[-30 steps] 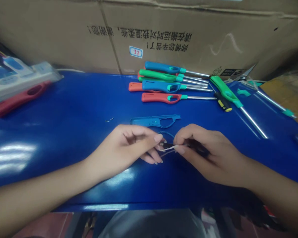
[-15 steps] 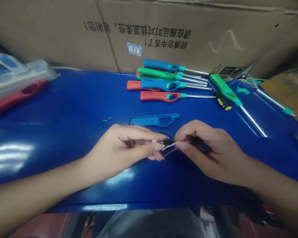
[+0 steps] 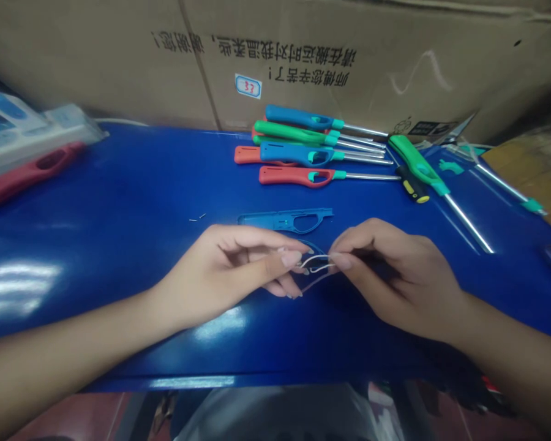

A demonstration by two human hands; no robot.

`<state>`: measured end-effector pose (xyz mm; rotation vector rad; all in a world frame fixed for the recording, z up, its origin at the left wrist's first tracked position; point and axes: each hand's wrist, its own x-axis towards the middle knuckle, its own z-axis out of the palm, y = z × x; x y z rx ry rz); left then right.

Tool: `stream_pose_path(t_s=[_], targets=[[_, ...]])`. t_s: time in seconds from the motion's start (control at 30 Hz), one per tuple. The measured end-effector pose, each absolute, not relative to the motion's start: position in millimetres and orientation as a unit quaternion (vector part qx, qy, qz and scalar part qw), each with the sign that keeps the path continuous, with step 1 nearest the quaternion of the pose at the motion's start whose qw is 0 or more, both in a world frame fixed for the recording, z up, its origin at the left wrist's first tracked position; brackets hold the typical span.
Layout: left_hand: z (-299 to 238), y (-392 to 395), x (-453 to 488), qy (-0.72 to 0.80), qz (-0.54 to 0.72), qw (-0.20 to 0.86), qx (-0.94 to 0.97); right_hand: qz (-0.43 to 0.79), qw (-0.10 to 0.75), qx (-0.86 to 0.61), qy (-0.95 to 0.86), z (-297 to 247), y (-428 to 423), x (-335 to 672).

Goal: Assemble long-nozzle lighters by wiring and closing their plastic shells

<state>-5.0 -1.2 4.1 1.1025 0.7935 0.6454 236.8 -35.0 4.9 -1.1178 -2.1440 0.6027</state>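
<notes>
You're at fine work with both hands close together over the near middle of the blue table (image 3: pixel 119 196), working on a thin bent wire (image 3: pixel 318 264) held between them. Your right hand (image 3: pixel 397 278) has its thumb and forefinger pinched closed on the wire's right end, with the other fingers curled in behind. Your left hand (image 3: pixel 224 269) has its thumb and forefinger almost closed at the wire's left end, but you can't tell from this view whether they have hold of it. Its last 2 fingers curl loosely below. A fine curved strand (image 3: pixel 314 283) runs just under the wire, too thin to identify.

The wire is so slight that any next move depends on keeping that pinch steady.

Just beyond your hands lies an open blue lighter shell (image 3: pixel 284 220), with 2 tiny pins (image 3: pixel 196 218) off to its left. Farther away, utility lighters (image 3: pixel 298 156) lie in a cluster, and a yellow-and-black screwdriver handle (image 3: pixel 412 184) sits to their right. A red lighter handle (image 3: pixel 27 177) lies at the far left, against a cardboard carton (image 3: pixel 275 61) along the far edge.
</notes>
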Motion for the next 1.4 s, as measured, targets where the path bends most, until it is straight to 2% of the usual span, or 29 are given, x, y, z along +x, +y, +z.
stream_pose_path(t_s=[0.3, 0.6, 0.93, 1.13, 1.4], targets=[[3.4, 0.5, -3.9, 0.365, 0.281, 0.733, 0.5, 0.303, 0.317, -0.436, -0.786, 7.1, -35.0, 238.5], [4.1, -5.9, -3.6, 0.368, 0.318, 0.657, 0.576, 0.399, 0.268, -0.422, -0.769, 4.7, -31.3, 235.4], [4.6, -5.2, -1.8, 0.388, 0.288, 0.689, 0.541, 0.419, 0.32, -0.41, -0.744, 4.4, -30.9, 230.9], [3.8, -5.0, -2.3, 0.382, 0.291, 0.714, 0.51, 0.421, 0.299, -0.386, -0.764, 7.0, -32.7, 235.4], [2.5, -7.1, -1.0, 0.379, 0.301, 0.691, 0.538, 0.42, 0.283, -0.362, -0.782, 5.8, -30.3, 232.0]])
